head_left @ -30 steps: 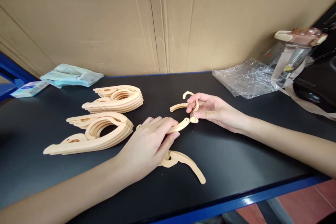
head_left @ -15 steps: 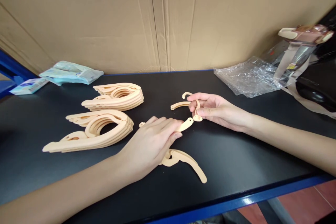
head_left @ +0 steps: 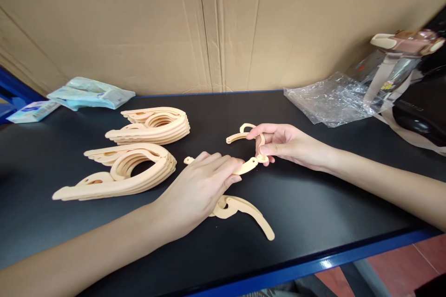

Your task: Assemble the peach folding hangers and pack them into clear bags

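One right hand (head_left: 291,147), half-closed, pinching hook (head_left: 237,138)

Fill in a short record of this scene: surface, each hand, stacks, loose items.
Surface: black table
Left hand: grips beige arm piece
Right hand: pinches hook piece, its end against the arm piece
Stacks: near pile and far pile of curved beige parts, at left
Loose: curved part by the near edge; plastic bag, far right
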Demonstrator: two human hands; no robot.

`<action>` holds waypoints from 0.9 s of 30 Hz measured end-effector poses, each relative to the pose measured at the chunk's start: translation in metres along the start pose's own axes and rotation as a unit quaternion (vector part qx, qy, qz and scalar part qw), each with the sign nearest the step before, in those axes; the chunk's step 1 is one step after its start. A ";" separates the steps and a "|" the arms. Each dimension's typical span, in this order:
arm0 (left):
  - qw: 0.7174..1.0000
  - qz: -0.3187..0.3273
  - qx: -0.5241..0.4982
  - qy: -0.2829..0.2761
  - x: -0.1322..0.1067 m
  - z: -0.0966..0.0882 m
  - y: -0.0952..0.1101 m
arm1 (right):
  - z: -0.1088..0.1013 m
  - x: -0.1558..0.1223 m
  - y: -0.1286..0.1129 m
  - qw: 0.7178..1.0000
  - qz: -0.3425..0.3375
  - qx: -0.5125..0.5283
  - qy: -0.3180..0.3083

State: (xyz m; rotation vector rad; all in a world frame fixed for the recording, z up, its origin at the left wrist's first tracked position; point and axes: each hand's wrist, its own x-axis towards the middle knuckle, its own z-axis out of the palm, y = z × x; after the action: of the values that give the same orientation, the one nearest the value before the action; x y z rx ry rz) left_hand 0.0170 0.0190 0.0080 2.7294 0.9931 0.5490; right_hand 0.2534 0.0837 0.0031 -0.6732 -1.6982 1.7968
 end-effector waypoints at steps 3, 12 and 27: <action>1.000 0.007 0.011 -0.002 0.000 0.000 0.000 | -0.003 0.000 0.000 1.000 0.008 -0.010 -0.001; 0.999 0.023 0.012 0.038 0.006 0.002 0.002 | 0.022 0.000 -0.001 0.997 0.023 -0.055 -0.055; 1.000 0.001 0.012 0.013 0.005 0.001 0.002 | -0.015 -0.001 -0.001 0.998 0.020 0.028 -0.047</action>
State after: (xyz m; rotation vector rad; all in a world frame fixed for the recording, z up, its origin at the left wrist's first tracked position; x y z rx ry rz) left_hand 0.0220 0.0208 0.0093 2.7508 1.0099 0.5776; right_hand 0.2649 0.0935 0.0026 -0.6115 -1.6994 1.9238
